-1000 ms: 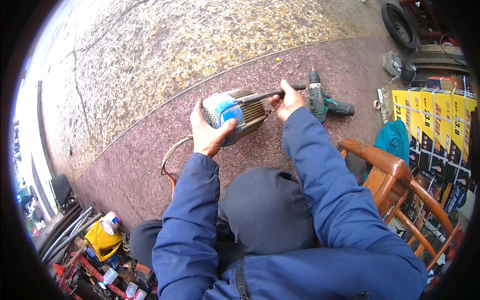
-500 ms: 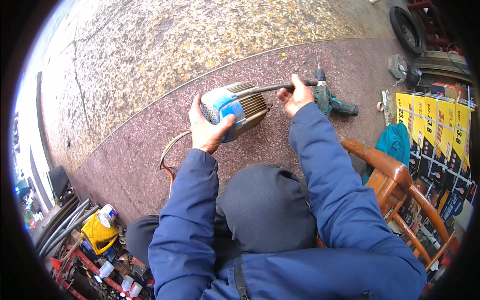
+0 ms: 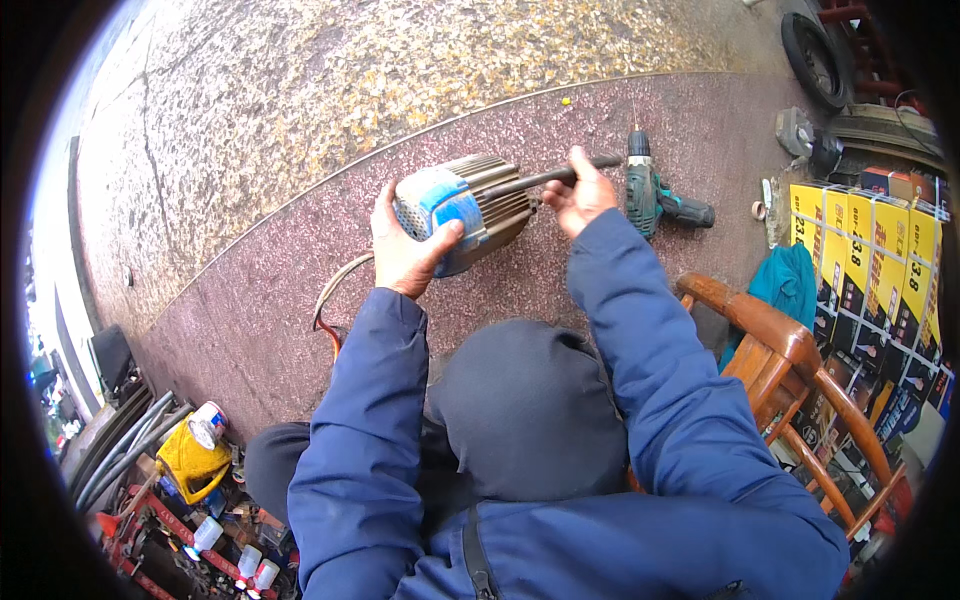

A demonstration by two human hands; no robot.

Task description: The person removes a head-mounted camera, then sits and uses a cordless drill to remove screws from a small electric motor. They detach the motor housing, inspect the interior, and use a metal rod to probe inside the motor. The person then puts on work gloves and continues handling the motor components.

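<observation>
1. Two bare hands worked on one object. The left hand [image 3: 408, 250] was wrapped around the near end of a small electric motor [image 3: 468, 208], fingers curled over the top and the thumb pressed on the blue end cover [image 3: 436, 200].
2. The right hand [image 3: 580, 195] was closed in a fist around a long dark tool [image 3: 545, 178], a rod-like one whose exact kind I could not tell. Its far end stuck out past the fist, and its other end lay on the motor's ribbed side.
3. The motor was held up in front of the person, above the reddish speckled pavement [image 3: 300, 300]. Its long axis ran from lower left to upper right, so the ribbed body pointed toward the right hand, which was the nearer one to that end.
4. The motor had a grey finned housing [image 3: 495, 195] and a perforated blue cover; a cable [image 3: 335, 290] curved down below it.
5. Just to the right of the right hand, a green cordless drill [image 3: 650, 195] lay on the pavement.
6. Farther right stood a wooden chair [image 3: 790, 360] with a teal cloth [image 3: 790, 290] beside it, and yellow boxes [image 3: 880, 250] behind.
</observation>
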